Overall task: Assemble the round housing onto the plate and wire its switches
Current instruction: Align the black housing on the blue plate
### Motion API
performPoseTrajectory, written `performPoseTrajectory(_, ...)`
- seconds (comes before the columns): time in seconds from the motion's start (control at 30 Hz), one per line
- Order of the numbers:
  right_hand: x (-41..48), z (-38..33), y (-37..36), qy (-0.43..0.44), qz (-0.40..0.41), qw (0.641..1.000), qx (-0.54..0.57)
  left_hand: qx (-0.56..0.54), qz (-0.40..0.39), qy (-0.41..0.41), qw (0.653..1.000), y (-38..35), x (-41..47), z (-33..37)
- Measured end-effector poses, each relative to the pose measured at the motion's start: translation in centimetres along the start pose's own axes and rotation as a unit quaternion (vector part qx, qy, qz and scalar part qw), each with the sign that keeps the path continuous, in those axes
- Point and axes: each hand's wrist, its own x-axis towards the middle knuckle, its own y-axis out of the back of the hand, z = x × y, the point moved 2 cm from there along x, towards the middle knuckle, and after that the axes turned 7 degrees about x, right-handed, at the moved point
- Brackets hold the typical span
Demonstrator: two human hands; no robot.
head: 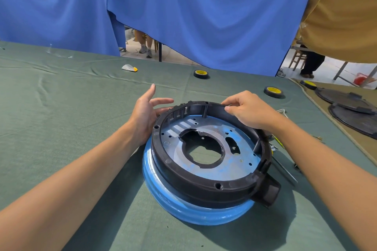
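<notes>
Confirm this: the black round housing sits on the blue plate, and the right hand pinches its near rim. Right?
No: in the head view the right hand pinches the far rim of the black round housing, not the near one. It does sit on the blue plate.

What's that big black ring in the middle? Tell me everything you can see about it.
The black housing is a wide ring of matte, plastic-looking material, open in the middle. Small screw holes dot its rim, ribbed slots line its far-left inner wall, and a boxy block juts from its near-right side. It lies on the blue plate, whose holed metal face shows through it. The right hand pinches its far rim; the left hand, fingers relaxed, lies against its left side.
</notes>
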Motion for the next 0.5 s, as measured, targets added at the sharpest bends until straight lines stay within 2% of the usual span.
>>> performPoseTrajectory(0.3,-0.38,-0.29,-0.47,-0.014,0.026,0.999,-0.014,0.008,-0.014,-0.012,1.0,-0.58,-0.06,0.34)
performPoseTrajectory(0.5,-0.32,-0.17,-0.33,-0.025,0.015,1.0,-0.004,0.001,-0.052,-0.033,0.998,-0.49,-0.53,0.37)
